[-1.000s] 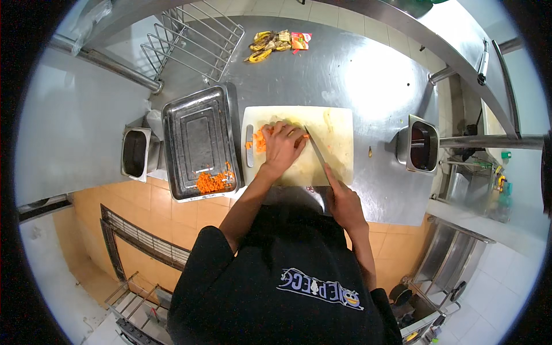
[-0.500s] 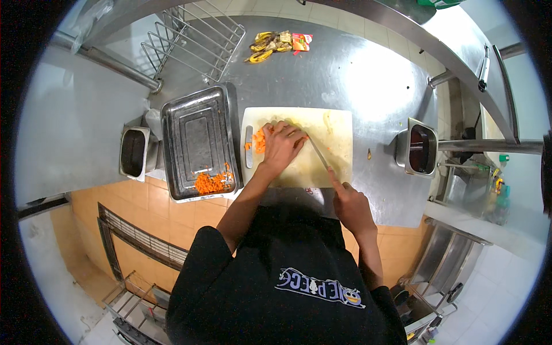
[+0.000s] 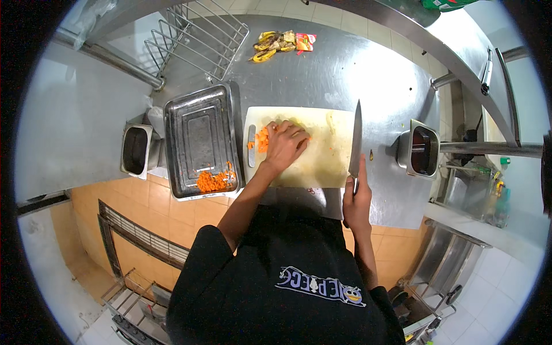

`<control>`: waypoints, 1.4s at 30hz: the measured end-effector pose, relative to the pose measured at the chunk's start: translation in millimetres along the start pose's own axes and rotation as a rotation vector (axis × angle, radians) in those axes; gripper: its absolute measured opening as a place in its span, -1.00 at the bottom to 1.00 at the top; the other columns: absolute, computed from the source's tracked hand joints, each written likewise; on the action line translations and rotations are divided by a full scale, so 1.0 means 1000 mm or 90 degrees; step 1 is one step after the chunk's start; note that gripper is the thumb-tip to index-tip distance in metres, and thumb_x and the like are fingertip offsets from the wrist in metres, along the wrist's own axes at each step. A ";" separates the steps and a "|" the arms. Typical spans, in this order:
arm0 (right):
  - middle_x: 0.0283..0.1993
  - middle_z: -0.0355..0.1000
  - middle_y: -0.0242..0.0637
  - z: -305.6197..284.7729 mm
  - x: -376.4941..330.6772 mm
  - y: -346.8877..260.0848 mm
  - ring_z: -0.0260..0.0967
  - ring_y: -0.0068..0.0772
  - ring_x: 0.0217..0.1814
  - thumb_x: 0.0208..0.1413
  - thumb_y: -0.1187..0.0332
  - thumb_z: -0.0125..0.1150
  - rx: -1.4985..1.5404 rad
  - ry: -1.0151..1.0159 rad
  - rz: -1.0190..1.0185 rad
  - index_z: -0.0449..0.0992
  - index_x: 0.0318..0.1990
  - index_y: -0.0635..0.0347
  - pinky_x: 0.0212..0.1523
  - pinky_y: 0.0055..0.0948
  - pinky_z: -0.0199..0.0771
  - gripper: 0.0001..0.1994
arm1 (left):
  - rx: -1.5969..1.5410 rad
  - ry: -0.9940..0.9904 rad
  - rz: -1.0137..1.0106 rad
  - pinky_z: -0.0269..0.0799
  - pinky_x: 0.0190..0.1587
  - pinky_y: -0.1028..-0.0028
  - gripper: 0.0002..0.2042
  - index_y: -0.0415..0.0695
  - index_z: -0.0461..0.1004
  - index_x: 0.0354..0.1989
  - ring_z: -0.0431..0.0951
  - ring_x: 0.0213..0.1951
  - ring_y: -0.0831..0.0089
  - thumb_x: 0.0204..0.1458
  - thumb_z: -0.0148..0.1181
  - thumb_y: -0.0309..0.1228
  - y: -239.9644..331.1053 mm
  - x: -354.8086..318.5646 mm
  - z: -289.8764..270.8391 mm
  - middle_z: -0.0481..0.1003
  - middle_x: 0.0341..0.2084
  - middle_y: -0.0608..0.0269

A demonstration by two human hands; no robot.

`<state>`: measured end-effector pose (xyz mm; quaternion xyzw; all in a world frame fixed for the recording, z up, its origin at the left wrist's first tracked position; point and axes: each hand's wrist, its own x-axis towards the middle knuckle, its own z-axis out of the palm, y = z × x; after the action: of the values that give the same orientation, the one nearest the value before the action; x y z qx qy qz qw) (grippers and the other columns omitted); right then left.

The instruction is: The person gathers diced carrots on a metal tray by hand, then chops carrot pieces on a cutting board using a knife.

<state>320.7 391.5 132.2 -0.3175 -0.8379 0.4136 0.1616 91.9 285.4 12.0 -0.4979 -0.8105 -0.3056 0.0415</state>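
Note:
A pale cutting board (image 3: 325,164) lies on the steel counter. My left hand (image 3: 284,146) rests palm down on it, fingers over a small heap of diced carrot (image 3: 261,138) at the board's left end. My right hand (image 3: 356,201) grips the handle of a long kitchen knife (image 3: 356,138); the blade points away from me along the board's right edge, apart from the carrot. A steel tray (image 3: 198,129) left of the board holds a pile of diced carrot (image 3: 213,181) in its near corner.
A small steel container (image 3: 135,150) stands left of the tray and another (image 3: 422,150) right of the board. Peels and a red packet (image 3: 282,43) lie at the back of the counter beside a wire rack (image 3: 198,34). Tiled floor lies below the counter's near edge.
My right hand has drawn the knife off the carrot and swung it to the board's right edge, blade pointing away. My left hand stays on the diced carrot.

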 end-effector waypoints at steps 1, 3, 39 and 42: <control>0.34 0.47 0.24 -0.002 0.002 -0.003 0.58 0.00 0.21 0.44 0.50 -0.04 0.039 -0.011 0.066 -0.02 0.64 0.26 0.16 -0.19 0.53 -0.35 | 0.001 0.000 0.000 0.13 0.15 0.02 -0.88 0.11 0.72 -0.21 0.51 0.01 0.37 0.11 0.39 -0.25 0.000 0.000 -0.001 0.67 -0.17 0.46; 0.33 0.48 0.17 0.004 0.009 0.010 0.59 -0.06 0.12 0.44 0.49 -0.05 -0.026 0.086 -0.044 -0.04 0.64 0.27 0.10 -0.20 0.54 -0.34 | 0.004 -0.009 -0.004 0.12 0.15 0.00 -0.87 0.10 0.71 -0.20 0.50 0.02 0.36 0.10 0.39 -0.25 0.003 0.000 0.000 0.66 -0.16 0.46; -0.26 0.56 0.19 0.048 -0.024 0.059 0.60 0.20 -0.43 0.31 0.47 0.06 -0.380 -0.285 -0.069 -0.27 0.69 -0.18 -0.41 0.10 0.62 -0.11 | -0.011 0.064 0.005 0.08 0.14 0.02 -0.90 0.08 0.73 -0.30 0.54 -0.03 0.37 0.01 0.48 -0.32 0.009 -0.007 0.000 0.68 -0.27 0.48; -0.38 0.52 0.14 0.062 -0.012 0.066 0.53 0.21 -0.48 0.20 0.51 0.16 -0.328 -0.243 -0.088 -0.12 0.67 -0.04 -0.46 0.10 0.54 -0.09 | -0.020 0.071 0.005 0.10 0.13 0.00 -0.94 0.08 0.72 -0.33 0.52 -0.03 0.40 0.05 0.45 -0.30 0.009 -0.007 0.002 0.69 -0.28 0.49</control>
<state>322.7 377.3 41.6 -0.2070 -0.9498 0.2277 -0.0563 103.4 284.0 11.6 -0.4839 -0.8000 -0.3457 0.0801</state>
